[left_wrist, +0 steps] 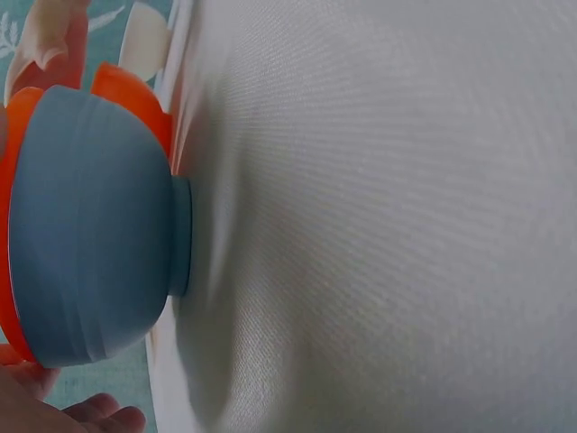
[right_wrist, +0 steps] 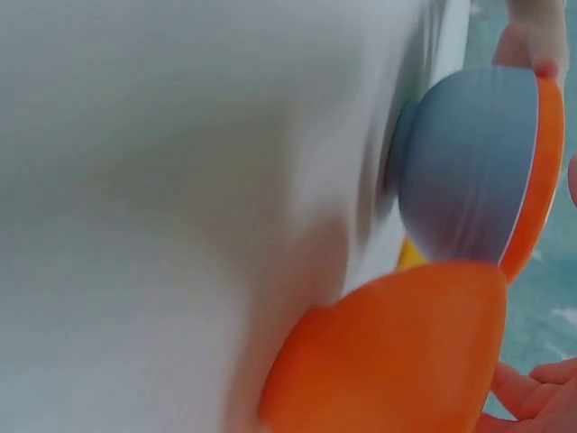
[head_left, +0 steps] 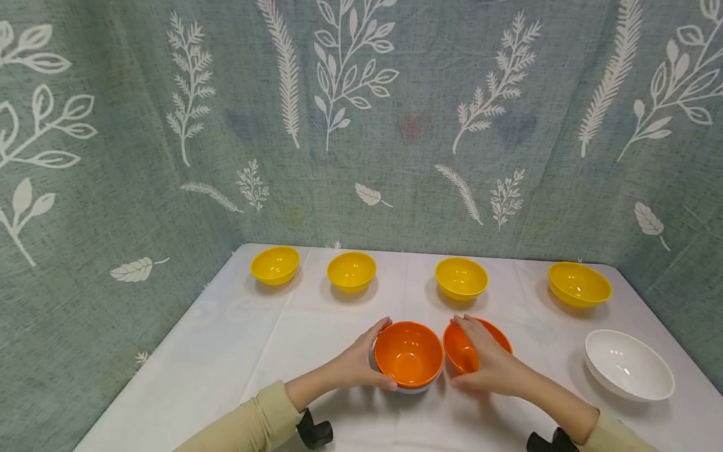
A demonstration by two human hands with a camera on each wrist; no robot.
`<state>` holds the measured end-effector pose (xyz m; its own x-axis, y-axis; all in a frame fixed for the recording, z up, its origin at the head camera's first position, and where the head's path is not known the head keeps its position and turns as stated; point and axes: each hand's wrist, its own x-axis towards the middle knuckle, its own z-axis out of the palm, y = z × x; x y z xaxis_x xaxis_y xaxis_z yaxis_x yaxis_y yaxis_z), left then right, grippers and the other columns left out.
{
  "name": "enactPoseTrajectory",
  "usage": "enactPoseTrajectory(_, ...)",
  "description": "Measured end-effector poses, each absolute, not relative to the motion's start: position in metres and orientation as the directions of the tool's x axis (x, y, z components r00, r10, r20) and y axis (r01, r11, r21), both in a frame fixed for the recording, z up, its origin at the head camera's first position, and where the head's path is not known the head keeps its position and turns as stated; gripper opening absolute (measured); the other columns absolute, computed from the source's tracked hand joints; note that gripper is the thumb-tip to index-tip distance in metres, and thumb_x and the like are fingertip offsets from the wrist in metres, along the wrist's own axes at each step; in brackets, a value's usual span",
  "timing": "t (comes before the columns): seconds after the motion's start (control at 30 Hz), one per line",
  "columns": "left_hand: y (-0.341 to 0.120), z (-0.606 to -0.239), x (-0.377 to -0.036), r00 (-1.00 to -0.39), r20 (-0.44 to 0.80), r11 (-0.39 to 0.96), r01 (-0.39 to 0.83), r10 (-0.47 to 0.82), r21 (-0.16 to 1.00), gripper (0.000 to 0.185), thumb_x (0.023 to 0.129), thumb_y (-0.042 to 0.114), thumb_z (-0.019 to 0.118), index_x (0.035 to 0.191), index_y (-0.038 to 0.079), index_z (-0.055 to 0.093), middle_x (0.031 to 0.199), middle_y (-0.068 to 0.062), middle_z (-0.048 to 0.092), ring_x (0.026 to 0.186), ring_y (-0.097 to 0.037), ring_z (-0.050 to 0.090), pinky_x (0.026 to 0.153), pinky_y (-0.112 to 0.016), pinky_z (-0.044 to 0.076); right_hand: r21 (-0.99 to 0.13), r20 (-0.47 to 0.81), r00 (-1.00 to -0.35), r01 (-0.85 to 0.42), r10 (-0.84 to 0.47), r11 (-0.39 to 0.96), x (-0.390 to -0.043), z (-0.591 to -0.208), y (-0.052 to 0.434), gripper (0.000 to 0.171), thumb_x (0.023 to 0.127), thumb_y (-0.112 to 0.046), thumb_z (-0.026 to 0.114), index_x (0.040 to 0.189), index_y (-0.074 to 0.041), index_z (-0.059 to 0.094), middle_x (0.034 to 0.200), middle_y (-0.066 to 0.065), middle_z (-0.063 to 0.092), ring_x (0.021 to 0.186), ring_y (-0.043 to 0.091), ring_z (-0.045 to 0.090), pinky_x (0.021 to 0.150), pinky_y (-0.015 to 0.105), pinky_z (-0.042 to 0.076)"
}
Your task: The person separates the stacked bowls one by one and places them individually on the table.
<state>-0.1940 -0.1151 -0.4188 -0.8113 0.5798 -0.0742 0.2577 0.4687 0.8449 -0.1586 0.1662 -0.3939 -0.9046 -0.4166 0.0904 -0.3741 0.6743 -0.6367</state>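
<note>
Hands (head_left: 361, 364) (head_left: 488, 361) grip orange bowls (head_left: 409, 353) | right bowl (head_left: 465, 351) partly hidden, apparently tilted

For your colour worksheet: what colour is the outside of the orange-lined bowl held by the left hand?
Grey-blue outside on the orange-lined bowl, clearest in the left wrist view.

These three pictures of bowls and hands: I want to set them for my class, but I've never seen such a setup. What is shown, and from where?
No machine here: a person wears three cameras. The head view looks down on a white-covered table. The left hand grips an orange bowl with a grey-blue outside; the right hand holds a tilted all-orange bowl beside it. Four yellow bowls line the back; a white bowl sits at right. The two blurry close-ups come from wrist cameras, showing the same orange bowls side-on.
</note>
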Motion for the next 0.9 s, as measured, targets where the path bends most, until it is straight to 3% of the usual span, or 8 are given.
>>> enactPoseTrajectory(0.23, -0.112, -0.418, -0.194, -0.815, -0.069, 0.464, 0.257, 0.576, 0.848, 0.114, 0.063, 0.034, 0.083, 0.147, 0.011, 0.009, 0.15, -0.005, 0.022, 0.133, -0.029, 0.025, 0.102, -0.056, 0.029, -0.64, 0.06, -0.88, -0.396, -0.472, 0.658, -0.163, -0.397, 0.149, 0.1, 0.065, -0.039, 0.08, 0.14, 0.002, 0.027, 0.142, 0.017, 0.034, 0.135, 0.041, 0.013, 0.1, 0.065, 0.021)
enactPoseTrajectory(0.5, -0.108, -0.418, -0.193, -0.821, -0.079, 0.475, 0.246, 0.566, 0.845, 0.121, 0.062, 0.038, 0.083, 0.147, 0.008, 0.002, 0.151, -0.004, 0.019, 0.133, -0.027, 0.024, 0.103, -0.053, 0.031, -0.645, 0.003, -0.882, -0.362, -0.471, 0.673, -0.165, -0.399, 0.141, 0.104, 0.064, -0.04, 0.081, 0.14, 0.005, 0.026, 0.142, 0.02, 0.034, 0.135, 0.043, 0.012, 0.101, 0.066, 0.016)
enactPoseTrajectory(0.9, -0.108, -0.419, -0.192, -0.838, -0.007, 0.501, 0.32, 0.546, 0.804, 0.117, 0.062, 0.038, 0.083, 0.147, 0.006, 0.009, 0.148, -0.003, 0.028, 0.13, -0.025, 0.029, 0.1, -0.051, 0.036, -0.655, -0.006, -0.885, -0.349, -0.466, 0.671, -0.169, -0.4, 0.136, 0.105, 0.064, -0.042, 0.08, 0.14, 0.005, 0.025, 0.142, 0.02, 0.035, 0.136, 0.041, 0.011, 0.104, 0.064, 0.013)
